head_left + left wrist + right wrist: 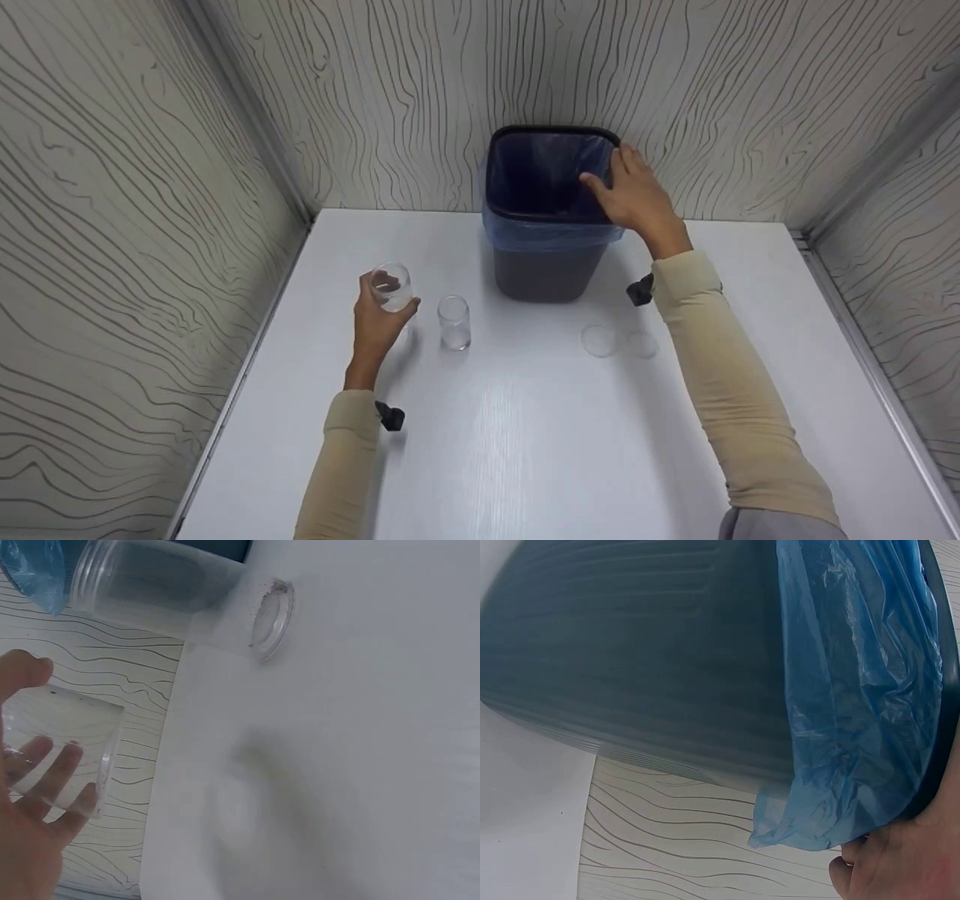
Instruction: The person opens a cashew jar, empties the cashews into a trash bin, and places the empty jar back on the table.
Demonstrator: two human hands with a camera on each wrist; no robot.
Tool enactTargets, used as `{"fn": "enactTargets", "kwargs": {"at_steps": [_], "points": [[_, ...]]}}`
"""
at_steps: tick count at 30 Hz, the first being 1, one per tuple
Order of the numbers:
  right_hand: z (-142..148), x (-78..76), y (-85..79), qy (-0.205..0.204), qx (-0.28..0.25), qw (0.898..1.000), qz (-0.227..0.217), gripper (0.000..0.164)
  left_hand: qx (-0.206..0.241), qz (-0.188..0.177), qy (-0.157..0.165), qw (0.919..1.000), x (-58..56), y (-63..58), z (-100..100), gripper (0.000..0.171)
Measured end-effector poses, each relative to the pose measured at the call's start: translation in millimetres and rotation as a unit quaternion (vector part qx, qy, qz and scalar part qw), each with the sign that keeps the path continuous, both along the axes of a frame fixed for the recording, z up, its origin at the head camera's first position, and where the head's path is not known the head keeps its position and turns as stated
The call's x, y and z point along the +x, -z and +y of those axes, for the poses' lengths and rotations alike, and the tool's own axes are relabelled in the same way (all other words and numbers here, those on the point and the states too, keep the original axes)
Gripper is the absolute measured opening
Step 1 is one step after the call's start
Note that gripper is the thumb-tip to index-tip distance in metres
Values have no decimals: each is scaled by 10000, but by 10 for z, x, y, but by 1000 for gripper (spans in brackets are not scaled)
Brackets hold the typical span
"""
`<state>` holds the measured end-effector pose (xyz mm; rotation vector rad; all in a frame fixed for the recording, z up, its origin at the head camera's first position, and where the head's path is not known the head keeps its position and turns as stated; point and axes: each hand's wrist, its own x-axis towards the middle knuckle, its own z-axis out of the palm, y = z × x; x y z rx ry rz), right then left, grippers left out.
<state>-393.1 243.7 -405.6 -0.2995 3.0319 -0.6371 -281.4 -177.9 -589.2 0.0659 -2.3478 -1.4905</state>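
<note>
In the head view my left hand point(377, 319) holds a clear jar point(393, 289) above the table, thumb on one side and fingers around the other. The left wrist view shows those fingers through the wall of the held jar point(67, 746). A second clear jar point(454, 324) stands upright on the table, just right of that hand. My right hand point(637, 196) grips the right side of the rim of a dark trash bin point(547, 274), thumb over the inside and fingers outside. A blue bag point(855, 690) lines the bin and folds down over its rim.
Two thin clear round lids, the left lid point(598, 341) and the right lid point(641, 345), lie on the white table point(510, 442) below the bin. Wood-patterned panels point(390, 97) enclose the back and both sides.
</note>
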Motion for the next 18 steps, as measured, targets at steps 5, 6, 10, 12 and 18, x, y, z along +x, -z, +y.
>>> {"fn": "enactTargets", "kwargs": {"at_steps": [5, 6, 10, 12, 18], "points": [[0, 1, 0, 6, -19, 10000, -19, 99, 67, -64, 16, 10000, 7, 71, -7, 74], [0, 1, 0, 9, -20, 10000, -22, 99, 76, -80, 26, 9999, 8, 86, -8, 74], [-4, 5, -3, 12, -34, 10000, -20, 99, 57, -139, 30, 9999, 15, 138, -15, 74], [-4, 6, -3, 11, -27, 10000, -7, 98, 4, -180, 30, 9998, 18, 162, -20, 75], [0, 12, 2, 3, -26, 10000, 8, 98, -38, -232, -6, 9997, 28, 243, -39, 76]]}}
